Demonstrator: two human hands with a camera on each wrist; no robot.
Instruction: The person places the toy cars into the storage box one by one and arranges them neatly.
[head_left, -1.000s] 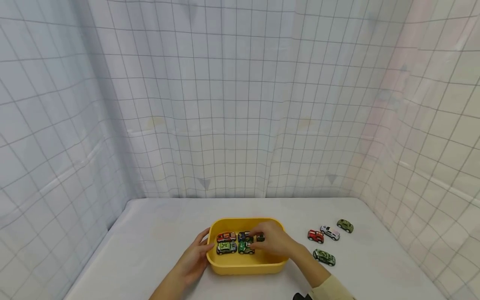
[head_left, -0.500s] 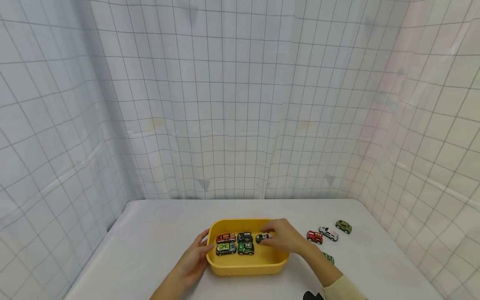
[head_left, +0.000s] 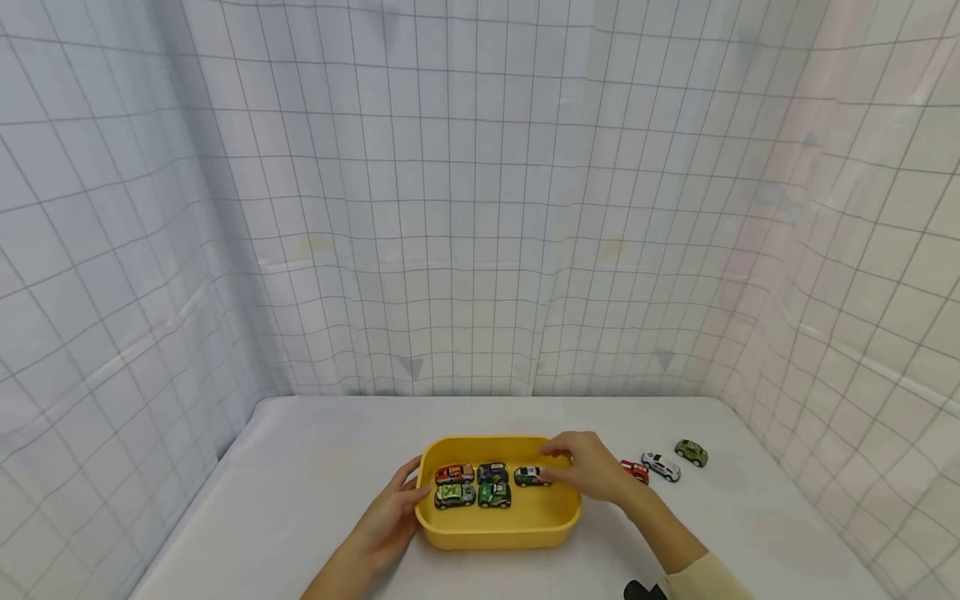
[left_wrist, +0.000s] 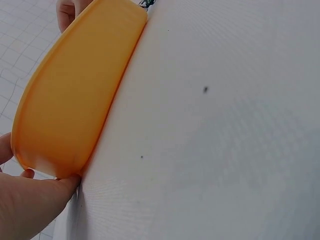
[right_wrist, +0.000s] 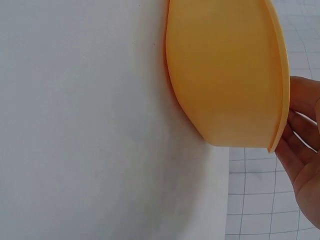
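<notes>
A yellow tray (head_left: 499, 533) sits at the table's middle front, also seen from outside in the wrist views (left_wrist: 75, 95) (right_wrist: 225, 75). Inside it stand several toy cars: a red one (head_left: 453, 474), a dark blue one (head_left: 492, 472), two green ones (head_left: 454, 495) (head_left: 494, 494) and a white-green one (head_left: 529, 476). My right hand (head_left: 561, 467) (right_wrist: 302, 150) hovers over the tray's right rim with relaxed fingers, its tips beside the white-green car. My left hand (head_left: 403, 493) (left_wrist: 30, 205) presses flat against the tray's left wall.
Three more toy cars stand on the white table right of the tray: red (head_left: 637, 472), white (head_left: 662, 467) and olive green (head_left: 691, 452). Gridded white curtains enclose the table on three sides. A small black object (head_left: 641, 590) shows at the bottom edge.
My right hand set the white-green car down in the tray's back row, let go of it and drew back to the right. The left hand stayed on the tray.
</notes>
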